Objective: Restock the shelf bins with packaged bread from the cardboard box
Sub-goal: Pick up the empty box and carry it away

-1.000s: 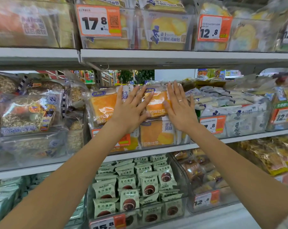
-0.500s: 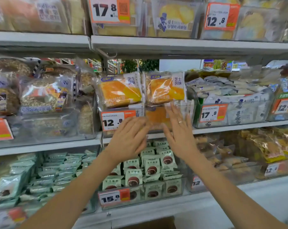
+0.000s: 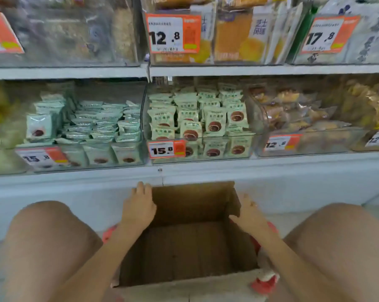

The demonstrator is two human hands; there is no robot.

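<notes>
Left hand (image 3: 138, 207) rests flat on the cardboard box (image 3: 190, 243) left wall, grip relaxed, holding nothing. Box looks empty; packaged bread (image 3: 238, 33) already sits in the shelf bin above, probably light and squashy. Right hand (image 3: 248, 214) also loose, on the right wall.

Your cardboard box (image 3: 190, 247) sits between your knees, in front of the shelf (image 3: 75, 177). Your left hand (image 3: 138, 207) rests on its left wall, your right hand (image 3: 250, 214) on its right. Bins of packaged bread (image 3: 197, 118) stand on the shelf behind the box.
</notes>
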